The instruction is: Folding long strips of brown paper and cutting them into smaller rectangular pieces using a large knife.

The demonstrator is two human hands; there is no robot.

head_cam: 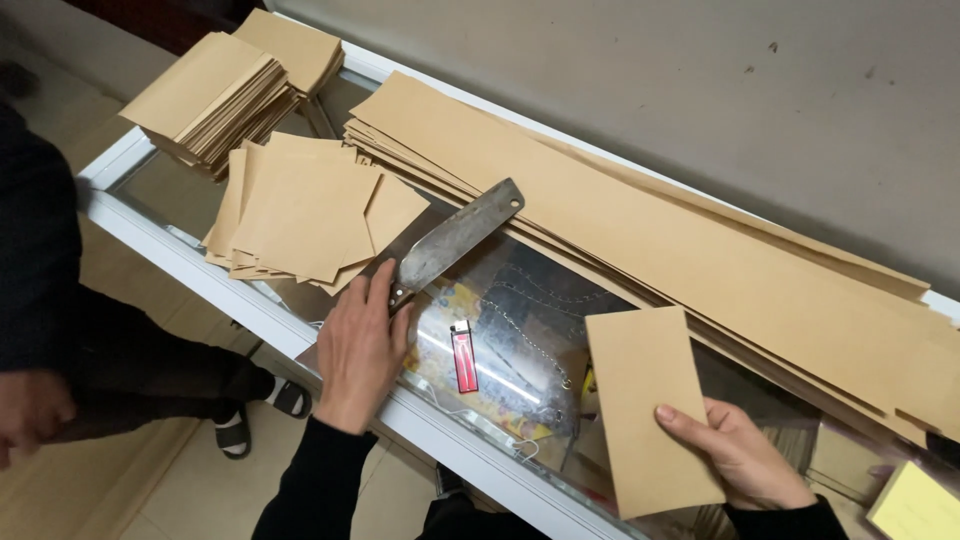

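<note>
My left hand [358, 345] is closed around the handle of a worn steel cleaver [462, 238]. Its blade lies flat on the glass counter top, pointing away to the upper right. My right hand [742, 457] grips a rectangular piece of brown paper [645, 405] by its lower right corner, holding it flat over the counter's near edge. A thick stack of long brown paper strips [660, 235] runs diagonally along the wall side, just beyond the cleaver's tip.
Loose cut brown pieces [300, 210] lie left of the cleaver, with taller stacks [215, 95] behind. A red lighter [464, 357] rests on the glass counter [180, 235]. A yellow pad [915, 505] sits at far right. Another person's hand [30, 412] and sandalled foot [235, 432] are at left.
</note>
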